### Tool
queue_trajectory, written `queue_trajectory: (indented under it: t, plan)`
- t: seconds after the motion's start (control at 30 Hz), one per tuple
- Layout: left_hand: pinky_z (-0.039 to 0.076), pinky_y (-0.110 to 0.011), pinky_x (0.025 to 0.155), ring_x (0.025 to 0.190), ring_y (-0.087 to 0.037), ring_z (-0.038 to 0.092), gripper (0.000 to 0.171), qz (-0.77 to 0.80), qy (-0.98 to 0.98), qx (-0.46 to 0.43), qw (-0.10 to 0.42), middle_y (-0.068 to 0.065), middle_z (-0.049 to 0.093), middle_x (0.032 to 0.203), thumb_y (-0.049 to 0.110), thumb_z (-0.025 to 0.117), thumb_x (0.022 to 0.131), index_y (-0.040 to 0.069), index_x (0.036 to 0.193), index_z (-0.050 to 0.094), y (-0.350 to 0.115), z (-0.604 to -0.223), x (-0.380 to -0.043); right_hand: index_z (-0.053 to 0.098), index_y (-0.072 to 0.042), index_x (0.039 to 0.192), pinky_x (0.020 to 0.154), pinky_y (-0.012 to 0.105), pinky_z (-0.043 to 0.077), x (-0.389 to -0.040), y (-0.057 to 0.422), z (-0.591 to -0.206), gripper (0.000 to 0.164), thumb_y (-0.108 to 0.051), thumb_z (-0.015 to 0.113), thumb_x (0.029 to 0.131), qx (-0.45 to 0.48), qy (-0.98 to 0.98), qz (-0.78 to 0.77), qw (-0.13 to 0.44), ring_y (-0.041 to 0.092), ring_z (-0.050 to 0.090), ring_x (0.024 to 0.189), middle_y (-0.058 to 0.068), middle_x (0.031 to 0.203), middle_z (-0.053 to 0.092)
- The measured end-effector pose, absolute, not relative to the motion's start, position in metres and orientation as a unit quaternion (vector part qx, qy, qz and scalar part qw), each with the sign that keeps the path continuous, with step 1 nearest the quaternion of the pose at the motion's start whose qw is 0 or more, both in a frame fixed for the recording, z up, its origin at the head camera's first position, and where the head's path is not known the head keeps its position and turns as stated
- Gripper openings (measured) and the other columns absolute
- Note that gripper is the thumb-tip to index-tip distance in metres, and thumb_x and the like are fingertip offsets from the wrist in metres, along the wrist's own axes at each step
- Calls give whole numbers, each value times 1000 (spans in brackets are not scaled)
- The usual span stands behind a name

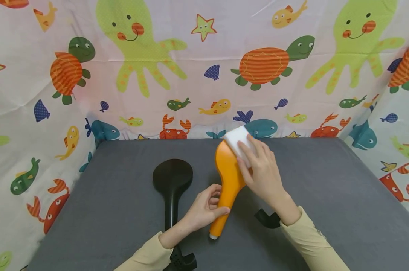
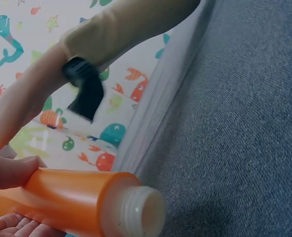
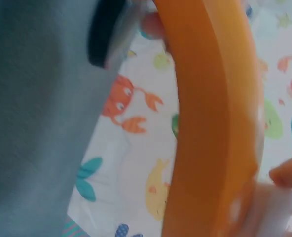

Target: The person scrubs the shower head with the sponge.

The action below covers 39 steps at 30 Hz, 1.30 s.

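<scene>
Two hands worked on one orange shower head (image 1: 229,184), held tilted, head end uppermost, above the middle of a grey table (image 1: 326,188). The left hand (image 1: 204,209) grasped the handle, thumb on one side and curled fingers on the other. The right hand (image 1: 263,169) pinched a white block (image 1: 237,141) between thumb and fingers, its face against the right edge of the shower head's round end. A pale threaded neck (image 2: 148,212) at the handle's foot was hollow, its inside indistinct. One black round-headed implement (image 1: 172,177) lay on the table, left of the shower head.
</scene>
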State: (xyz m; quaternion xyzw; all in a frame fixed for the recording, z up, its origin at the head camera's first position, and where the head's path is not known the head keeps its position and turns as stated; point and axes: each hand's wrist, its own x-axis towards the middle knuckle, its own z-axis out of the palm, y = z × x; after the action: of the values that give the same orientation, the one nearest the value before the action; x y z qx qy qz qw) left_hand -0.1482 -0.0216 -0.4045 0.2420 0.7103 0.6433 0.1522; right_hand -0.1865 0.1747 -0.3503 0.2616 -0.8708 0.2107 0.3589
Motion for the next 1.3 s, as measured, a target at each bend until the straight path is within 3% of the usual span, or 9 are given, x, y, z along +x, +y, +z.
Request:
queue_trajectory:
  t: [0.13,0.43,0.73,0.8,1.03,1.13,1.3]
  plan:
    - [52,-27,77,89,-20,63,40,636,714,257,139,-15,57,108,7,66,85,-1,120,48,-22,-405,-148,52,-2,129,88,55,36,-189,174,-348,45,-15,58,86,237,-875,216,362,42,38,116,23,138,39]
    - [53,-26,74,85,-21,64,41,639,715,265,105,-17,58,108,1,67,83,-3,119,48,-23,-405,-150,51,-8,132,97,52,36,-171,157,-352,49,-18,54,84,408,-848,155,299,39,37,122,18,143,35]
    - [53,-31,78,95,-29,63,39,606,744,265,92,-18,59,107,-2,67,82,-3,117,49,-24,-385,-141,52,-2,128,87,55,39,-194,172,-334,46,-10,58,83,228,-870,236,368,42,40,115,23,138,40]
    - [53,-32,78,95,-32,63,39,602,745,273,87,-20,59,107,-3,67,81,-6,116,49,-25,-377,-137,52,-2,129,88,56,40,-193,171,-332,46,-10,58,84,233,-869,234,369,42,39,114,23,137,39]
    - [53,-31,76,92,-36,63,39,624,727,276,81,-24,58,108,-9,66,79,-10,114,48,-25,-371,-136,52,-7,130,96,50,38,-181,152,-338,52,-14,61,79,382,-850,158,328,39,38,121,20,141,36]
    - [53,-32,76,93,-35,64,40,626,727,268,88,-23,58,108,-8,66,79,-9,115,48,-25,-372,-136,53,-6,129,93,52,40,-186,155,-338,51,-14,61,80,355,-851,172,347,40,39,120,20,140,38]
    - [53,-33,77,94,-32,64,39,617,738,256,94,-21,59,105,-4,67,81,-7,115,49,-25,-370,-135,51,-2,130,87,55,41,-198,169,-336,47,-12,58,85,227,-867,235,377,42,39,115,23,138,39]
